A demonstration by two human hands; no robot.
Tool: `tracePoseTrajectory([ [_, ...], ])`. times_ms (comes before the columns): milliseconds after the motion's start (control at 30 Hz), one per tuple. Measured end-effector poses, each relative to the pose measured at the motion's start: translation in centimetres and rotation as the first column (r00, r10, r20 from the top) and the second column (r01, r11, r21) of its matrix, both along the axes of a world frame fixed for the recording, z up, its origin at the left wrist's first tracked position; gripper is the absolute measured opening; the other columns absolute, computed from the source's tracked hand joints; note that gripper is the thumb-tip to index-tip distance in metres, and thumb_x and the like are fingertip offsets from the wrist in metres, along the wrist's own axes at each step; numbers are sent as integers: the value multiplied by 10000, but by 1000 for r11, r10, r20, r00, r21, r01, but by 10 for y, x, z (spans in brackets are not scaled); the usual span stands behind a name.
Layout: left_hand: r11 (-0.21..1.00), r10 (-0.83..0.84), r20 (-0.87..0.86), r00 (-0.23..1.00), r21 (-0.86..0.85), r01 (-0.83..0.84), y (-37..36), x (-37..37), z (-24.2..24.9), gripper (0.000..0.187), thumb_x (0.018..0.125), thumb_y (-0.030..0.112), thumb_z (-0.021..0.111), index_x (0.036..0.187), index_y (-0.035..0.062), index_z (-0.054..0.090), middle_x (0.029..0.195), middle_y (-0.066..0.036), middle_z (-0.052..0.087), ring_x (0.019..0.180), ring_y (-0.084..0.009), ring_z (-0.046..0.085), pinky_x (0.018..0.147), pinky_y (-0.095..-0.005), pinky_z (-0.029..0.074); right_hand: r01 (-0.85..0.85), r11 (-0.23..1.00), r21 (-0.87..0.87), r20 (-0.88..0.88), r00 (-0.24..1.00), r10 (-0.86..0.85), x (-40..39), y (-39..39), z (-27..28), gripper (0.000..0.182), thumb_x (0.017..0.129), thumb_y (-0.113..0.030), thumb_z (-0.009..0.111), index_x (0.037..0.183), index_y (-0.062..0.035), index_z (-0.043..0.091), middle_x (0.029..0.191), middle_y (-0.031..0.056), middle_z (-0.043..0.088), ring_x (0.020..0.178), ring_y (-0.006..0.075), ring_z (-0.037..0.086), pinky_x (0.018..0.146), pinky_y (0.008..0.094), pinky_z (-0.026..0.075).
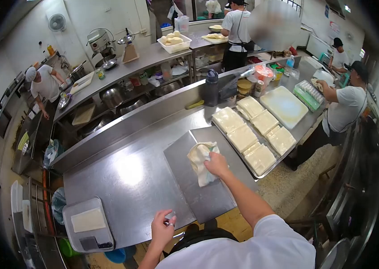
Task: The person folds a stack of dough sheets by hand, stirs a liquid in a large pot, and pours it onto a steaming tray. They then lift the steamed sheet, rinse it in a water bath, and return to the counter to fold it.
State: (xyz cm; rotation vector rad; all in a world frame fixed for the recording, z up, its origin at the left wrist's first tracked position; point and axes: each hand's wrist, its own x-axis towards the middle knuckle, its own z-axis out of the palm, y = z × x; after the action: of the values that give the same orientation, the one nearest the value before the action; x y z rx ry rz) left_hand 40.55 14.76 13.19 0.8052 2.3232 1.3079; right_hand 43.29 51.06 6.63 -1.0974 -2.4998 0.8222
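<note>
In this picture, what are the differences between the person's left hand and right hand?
The right hand grips a whitish cloth; the left hand shows nothing in its grasp, its fingers loosely curled. The right hand reaches forward over a grey metal sheet, while the left hand is closer to the body, by the near edge of the table. Both are bare.

On the near bench (pixel 144 195), from my end, I count 1 cloth (pixel 199 162), 1 big tray (pixel 279 162) with 6 sheet stacks (pixel 243 138), 1 white board (pixel 283 106), 1 small tray (pixel 102 236) with 1 sheet (pixel 89 220) and 1 flask (pixel 211 88). I get 2 wearer's hands (pixel 217 164), 1 mixer (pixel 99 40) and at least 4 co-workers (pixel 351 101), no firm total, view partly blurred.
</note>
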Motion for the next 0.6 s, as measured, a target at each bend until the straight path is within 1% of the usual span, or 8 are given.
tracePoseTrajectory([
  [100,1000,7,-17,1000,8,-7,8,3,-1,287,880,32,752,1160,41,695,1095,-119,644,706,-156,629,624,-280,522,21,1000,-15,24,1000,-21,-4,5,4,329,798,-265,706,992,0,685,960,282,713,927,460,690,843,546,546],
  [167,1000,-10,-27,1000,16,10,14,4,-3,288,879,31,752,1161,44,695,1081,-121,643,702,-157,626,625,-282,523,19,999,-39,18,1000,-19,-4,7,0,393,790,-336,719,1001,-6,688,972,277,715,940,454,692,856,531,548],
  [200,999,-32,-22,999,4,32,17,2,-5,286,888,49,748,1168,37,692,1103,-132,643,716,-166,646,634,-289,528,24,998,-51,15,1000,-23,-2,6,3,426,785,-371,726,1006,-9,689,978,275,716,946,451,694,862,524,549],
  [233,998,-57,-15,998,-8,57,20,1,-7,286,897,67,744,1176,29,688,1126,-144,643,731,-175,665,642,-296,533,24,997,-69,8,1000,-23,0,3,7,422,790,-357,737,1015,-3,687,991,272,714,956,448,691,864,522,548],
  [300,993,-117,7,993,-6,117,27,-1,-6,289,906,87,741,1183,26,686,1150,-152,646,749,-185,685,654,-305,540,39,994,-98,-6,999,-40,4,-3,16,417,801,-328,760,1032,10,682,1017,267,712,976,444,686,867,519,545],
  [400,975,-219,26,975,31,218,41,-6,-2,292,904,94,745,1186,39,689,1157,-143,655,759,-185,686,662,-309,545,119,992,-47,-56,991,-122,21,-14,19,434,821,-352,767,1048,8,685,1055,256,696,1002,430,673,884,493,541],
  [500,938,-341,15,940,66,340,53,-17,-5,300,903,101,749,1194,56,689,1163,-134,662,771,-190,687,671,-313,548,158,986,47,-217,965,-144,56,-33,17,398,845,-324,750,1048,11,685,1057,241,683,995,416,662,886,462,540],
  [600,867,-493,29,870,95,488,63,-27,-2,306,903,107,751,1200,66,687,1162,-135,664,779,-200,690,679,-321,553,207,978,-13,-131,969,-207,107,-76,33,405,845,-314,762,1060,21,687,1008,193,680,918,348,670,854,427,547],
])
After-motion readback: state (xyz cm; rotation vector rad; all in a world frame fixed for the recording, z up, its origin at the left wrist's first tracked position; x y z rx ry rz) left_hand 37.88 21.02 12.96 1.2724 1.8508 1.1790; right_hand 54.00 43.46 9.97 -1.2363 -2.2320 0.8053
